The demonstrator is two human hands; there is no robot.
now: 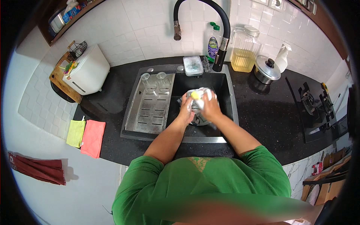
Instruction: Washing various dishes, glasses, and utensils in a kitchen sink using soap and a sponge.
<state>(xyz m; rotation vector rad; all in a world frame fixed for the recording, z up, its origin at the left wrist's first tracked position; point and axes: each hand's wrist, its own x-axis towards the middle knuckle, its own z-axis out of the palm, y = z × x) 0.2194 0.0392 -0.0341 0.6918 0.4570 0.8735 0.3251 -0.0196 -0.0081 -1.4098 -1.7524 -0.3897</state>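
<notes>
Over the black sink basin [201, 80], both my hands are close together on a clear, soapy vessel whose exact kind I cannot tell. My left hand [186, 109] supports it from the left side. My right hand [210, 105] presses a foamy yellow sponge [196, 95] against it. White suds cover part of the fingers and the vessel. Beneath the hands, more clear dishware [199, 120] lies in the basin, mostly hidden. Two upturned clear glasses [148, 83] stand on the metal drain tray [153, 109] left of the basin.
A black flexible faucet [224, 36] arches above the sink. Behind stand a plastic container [193, 65] and a dish soap bottle [213, 43]. To the right are a pitcher of yellow liquid [244, 54], a lidded pot [266, 71] and a stove [312, 107]. Folded cloths [93, 137] lie left.
</notes>
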